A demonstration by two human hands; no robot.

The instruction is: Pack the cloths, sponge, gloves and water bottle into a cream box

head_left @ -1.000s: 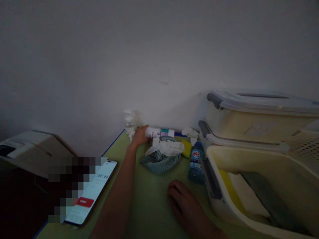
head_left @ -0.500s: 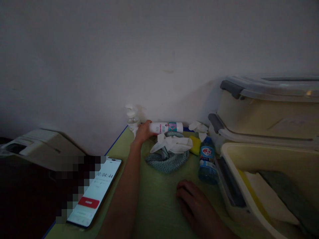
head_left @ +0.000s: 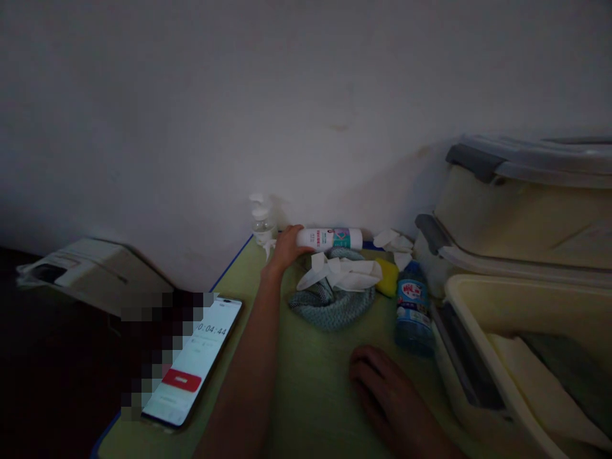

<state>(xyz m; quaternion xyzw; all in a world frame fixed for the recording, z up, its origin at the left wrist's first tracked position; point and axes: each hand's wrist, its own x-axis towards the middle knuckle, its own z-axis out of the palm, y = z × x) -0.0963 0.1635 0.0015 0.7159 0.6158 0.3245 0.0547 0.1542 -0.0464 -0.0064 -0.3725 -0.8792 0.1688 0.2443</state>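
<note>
At the back of the table, by the wall, a white spray bottle with a pink and teal label lies on its side. My left hand is closed around its left end, and a white trigger pokes out beyond my fingers. Right in front of it is a crumpled grey-green mesh cloth with white gloves on top. My right hand rests on the table nearer to me, its fingers curled in, holding nothing that shows.
Behind my left hand stands a clear pump bottle. A yellow sponge, another white glove and a blue detergent bottle line the right. Beyond are stacked lidded boxes and an open bin. A phone lies at the left edge.
The view has turned slightly left, so everything sits further right in the picture. My left hand keeps its hold on the spray bottle; my right hand stays on the table.
</note>
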